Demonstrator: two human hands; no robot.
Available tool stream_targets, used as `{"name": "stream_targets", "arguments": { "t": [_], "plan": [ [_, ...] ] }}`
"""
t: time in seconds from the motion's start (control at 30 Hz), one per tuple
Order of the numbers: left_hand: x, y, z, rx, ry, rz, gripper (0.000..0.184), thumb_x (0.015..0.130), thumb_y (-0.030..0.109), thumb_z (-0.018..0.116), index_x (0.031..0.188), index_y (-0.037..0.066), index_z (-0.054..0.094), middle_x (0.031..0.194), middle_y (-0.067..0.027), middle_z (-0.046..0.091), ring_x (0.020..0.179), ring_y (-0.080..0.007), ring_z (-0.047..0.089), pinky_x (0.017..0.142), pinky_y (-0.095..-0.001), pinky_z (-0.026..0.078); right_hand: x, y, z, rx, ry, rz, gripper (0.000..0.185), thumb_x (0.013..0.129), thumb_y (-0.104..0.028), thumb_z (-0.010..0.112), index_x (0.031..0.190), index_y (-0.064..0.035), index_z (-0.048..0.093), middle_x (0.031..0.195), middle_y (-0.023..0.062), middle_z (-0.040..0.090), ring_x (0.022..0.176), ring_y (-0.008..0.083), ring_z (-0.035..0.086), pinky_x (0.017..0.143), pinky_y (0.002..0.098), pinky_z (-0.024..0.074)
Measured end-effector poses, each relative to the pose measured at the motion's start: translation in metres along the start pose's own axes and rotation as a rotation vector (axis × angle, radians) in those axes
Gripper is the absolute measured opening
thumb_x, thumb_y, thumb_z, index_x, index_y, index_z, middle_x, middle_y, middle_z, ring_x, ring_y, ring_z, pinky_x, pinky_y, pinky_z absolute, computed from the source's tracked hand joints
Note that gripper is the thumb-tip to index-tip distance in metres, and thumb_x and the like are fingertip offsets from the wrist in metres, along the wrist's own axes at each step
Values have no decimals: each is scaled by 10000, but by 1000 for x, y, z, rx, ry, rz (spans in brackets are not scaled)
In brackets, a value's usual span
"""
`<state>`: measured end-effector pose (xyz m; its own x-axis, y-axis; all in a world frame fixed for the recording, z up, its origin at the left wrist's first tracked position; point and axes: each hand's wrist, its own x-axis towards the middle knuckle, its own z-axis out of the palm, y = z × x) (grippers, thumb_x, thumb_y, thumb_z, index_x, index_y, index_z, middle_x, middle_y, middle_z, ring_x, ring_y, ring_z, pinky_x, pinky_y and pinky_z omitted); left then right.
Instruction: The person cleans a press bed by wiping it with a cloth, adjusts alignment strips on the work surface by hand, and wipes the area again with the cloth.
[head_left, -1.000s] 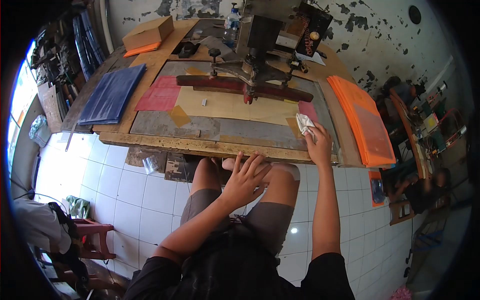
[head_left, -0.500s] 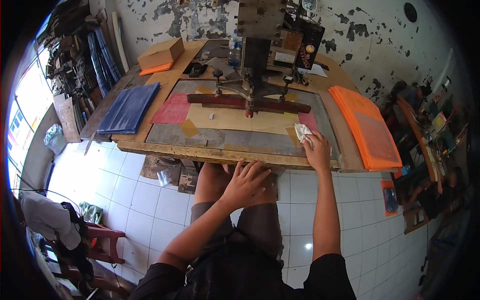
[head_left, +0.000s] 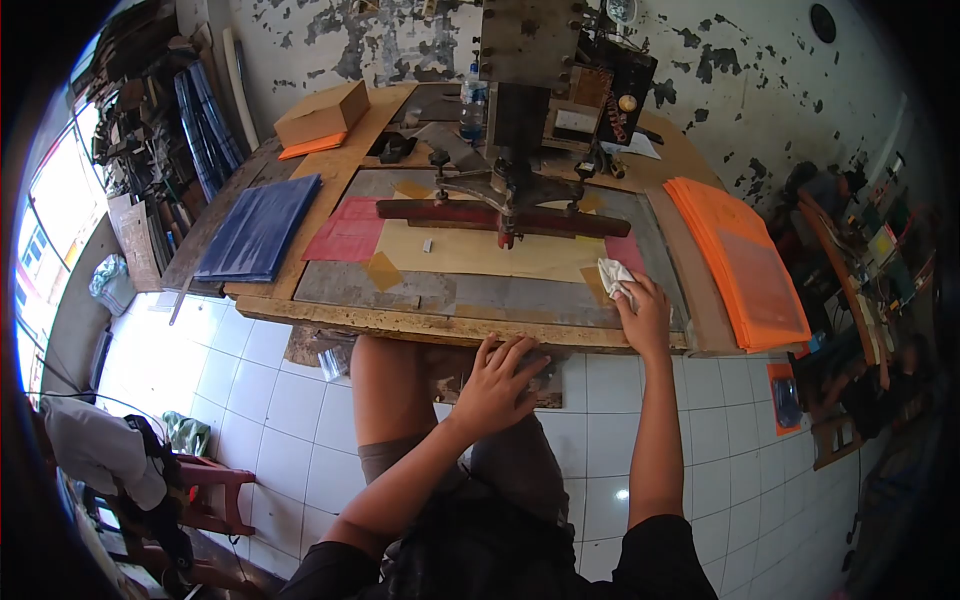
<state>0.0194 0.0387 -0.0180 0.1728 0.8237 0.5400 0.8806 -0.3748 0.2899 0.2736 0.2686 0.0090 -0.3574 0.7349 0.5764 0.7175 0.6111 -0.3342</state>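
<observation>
1. Head view: grips white cloth (head_left: 614, 279) in bent fingers of right hand (head_left: 647, 312), on grey board's (head_left: 540, 296) near right.
2. Extends left hand (head_left: 497, 385), loosely spread and empty, by table's (head_left: 300, 312) near edge; cannot tell if touching.
3. Faces red press bar (head_left: 430, 212) crossing far side, above yellow sheet (head_left: 490, 260).
4. Has blue stack (head_left: 260, 228) left, orange stack (head_left: 740, 260) right.

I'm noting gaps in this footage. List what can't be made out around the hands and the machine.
All in the head view:
White cloth: its gripped part is hidden by the right hand.
Left hand: its palm is hidden by the back of the hand.
Machine: its top is cut off by the upper edge.
Small pale piece on the yellow sheet: too small to identify.
</observation>
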Motion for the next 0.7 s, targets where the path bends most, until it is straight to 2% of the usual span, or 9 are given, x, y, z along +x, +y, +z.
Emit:
{"name": "stream_targets", "arguments": {
  "t": [0.4, 0.57, 0.67, 0.7],
  "plan": [
    [5, -5, -10, -80, -25, -19, 574, 914, 320, 809, 1461, 198, 686, 1530, -95, 565, 1474, -291, 528, 1303, -568, 280, 0, -3, 1, -37, 0, 21, 292, 1018, -265, 743, 1245, -87, 788, 1456, 57, 690, 1346, 322, 611, 1177, 494, 417],
    [9, -13, -13, -160, -16, -7, 577, 904, 303, 820, 1455, 192, 692, 1526, -95, 585, 1461, -303, 539, 1263, -562, 331, -2, -8, -3, -23, -31, 48, 293, 1043, -255, 725, 1257, -67, 790, 1472, 100, 684, 1369, 357, 603, 1185, 504, 424],
    [14, -28, -14, -220, 89, -66, 528, 909, 286, 822, 1412, 170, 710, 1557, -95, 583, 1455, -325, 547, 1230, -557, 366, 0, -8, -2, -22, -22, 37, 290, 1034, -256, 733, 1259, -81, 784, 1470, 89, 683, 1361, 338, 603, 1183, 501, 415],
    [16, -34, -17, -154, 121, -75, 501, 912, 281, 821, 1387, 163, 717, 1563, -96, 585, 1455, -330, 549, 1225, -556, 370, -1, -9, -3, -24, -21, 30, 288, 1029, -257, 737, 1258, -88, 782, 1468, 83, 683, 1356, 329, 604, 1182, 498, 412]
  ]
}}
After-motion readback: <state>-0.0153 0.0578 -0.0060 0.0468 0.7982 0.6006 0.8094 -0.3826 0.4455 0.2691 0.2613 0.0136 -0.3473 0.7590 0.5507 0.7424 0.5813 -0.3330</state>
